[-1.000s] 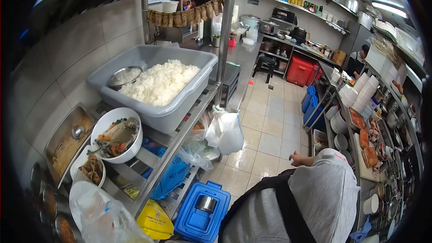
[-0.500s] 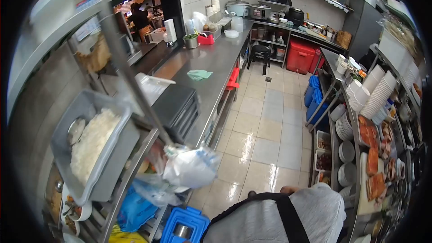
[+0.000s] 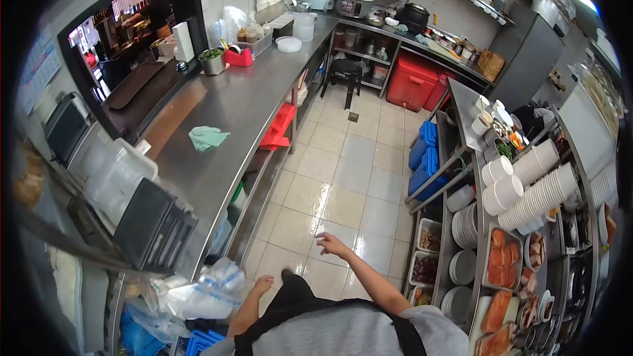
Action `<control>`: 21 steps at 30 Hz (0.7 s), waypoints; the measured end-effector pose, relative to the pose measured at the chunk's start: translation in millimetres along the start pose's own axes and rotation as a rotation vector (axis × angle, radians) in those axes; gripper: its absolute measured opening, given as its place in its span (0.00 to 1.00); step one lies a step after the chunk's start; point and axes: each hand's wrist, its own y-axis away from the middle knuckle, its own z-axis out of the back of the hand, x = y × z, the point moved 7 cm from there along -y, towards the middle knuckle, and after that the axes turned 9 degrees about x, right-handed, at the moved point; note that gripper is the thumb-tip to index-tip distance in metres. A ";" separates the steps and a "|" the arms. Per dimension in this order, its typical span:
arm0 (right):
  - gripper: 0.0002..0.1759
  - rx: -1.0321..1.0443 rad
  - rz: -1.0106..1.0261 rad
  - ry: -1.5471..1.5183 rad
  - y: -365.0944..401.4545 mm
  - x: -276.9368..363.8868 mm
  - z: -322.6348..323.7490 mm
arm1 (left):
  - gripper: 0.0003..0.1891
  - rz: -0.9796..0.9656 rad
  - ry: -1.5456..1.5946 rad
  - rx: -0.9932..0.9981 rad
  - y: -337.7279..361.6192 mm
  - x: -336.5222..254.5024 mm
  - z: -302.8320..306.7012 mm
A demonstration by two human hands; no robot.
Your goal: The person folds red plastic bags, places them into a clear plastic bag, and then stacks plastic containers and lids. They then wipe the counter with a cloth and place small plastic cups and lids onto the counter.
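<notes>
My right hand (image 3: 331, 244) hangs in front of my body above the tiled floor, open, fingers loosely stretched and apart, holding nothing. Lower and to the left, my left hand (image 3: 263, 283) is near my dark-clad leg; its fingers look loosely extended with nothing in them. Closest to it are the plastic bags (image 3: 198, 293) bunched at the end of the left steel counter (image 3: 244, 89). A green cloth (image 3: 208, 138) lies crumpled on that counter, beyond a black drawer unit (image 3: 155, 224).
A tiled aisle (image 3: 323, 204) runs ahead between the counters. On the right, shelves carry stacked white bowls (image 3: 537, 194), plates (image 3: 465, 224) and trays of orange-pink fish or meat (image 3: 502, 257). Blue bins (image 3: 425, 158), a red cooler (image 3: 412, 79) and a black stool (image 3: 343, 78) stand farther along.
My view has moved forward along the aisle; the rice tub at left has left the view. Both my forearms and hands now show in front of me.
</notes>
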 end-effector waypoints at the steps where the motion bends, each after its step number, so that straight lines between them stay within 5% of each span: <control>1: 0.20 -0.001 -0.003 -0.030 -19.5 10.5 10.9 | 0.15 0.051 0.018 -0.013 -9.5 -14.3 6.2; 4: 0.21 -0.013 0.000 -0.122 -76.2 28.1 51.9 | 0.15 0.092 -0.124 -0.027 -63.4 -39.4 38.1; 7: 0.18 -0.076 -0.072 -0.129 -124.0 -22.4 105.6 | 0.14 -0.035 -0.415 0.073 -107.5 -46.4 61.3; 8: 0.18 -0.147 -0.099 -0.052 -129.3 -52.0 127.1 | 0.14 0.063 -0.424 0.125 -115.4 -50.5 71.2; 9: 0.17 -0.205 -0.195 0.075 -125.0 -82.8 148.6 | 0.14 0.186 -0.409 0.165 -126.2 -55.1 79.4; 12: 0.13 0.420 -0.177 1.262 -101.0 -136.8 169.4 | 0.14 0.376 -0.394 0.239 -174.3 -86.2 97.2; 14: 0.12 0.070 -0.511 0.680 -108.9 -297.4 214.0 | 0.15 0.398 -0.397 0.274 -221.6 -123.1 102.0; 15: 0.14 0.337 -0.357 0.978 -106.8 -319.8 209.9 | 0.15 0.388 -0.392 0.288 -249.3 -142.4 100.6; 16: 0.14 0.090 -0.534 0.441 -84.8 -354.6 238.7 | 0.15 0.365 -0.383 0.297 -281.4 -163.1 97.4; 17: 0.14 -0.154 -0.669 -0.107 -43.8 -351.3 241.5 | 0.15 0.328 -0.378 0.306 -315.0 -188.2 93.2; 19: 0.13 -0.689 -0.651 -0.557 12.7 -299.5 257.9 | 0.16 0.185 -0.518 0.384 -376.0 -243.9 85.5; 21: 0.12 -0.888 -0.686 -0.748 20.9 -263.3 287.0 | 0.17 0.012 -0.695 0.489 -431.5 -330.7 76.8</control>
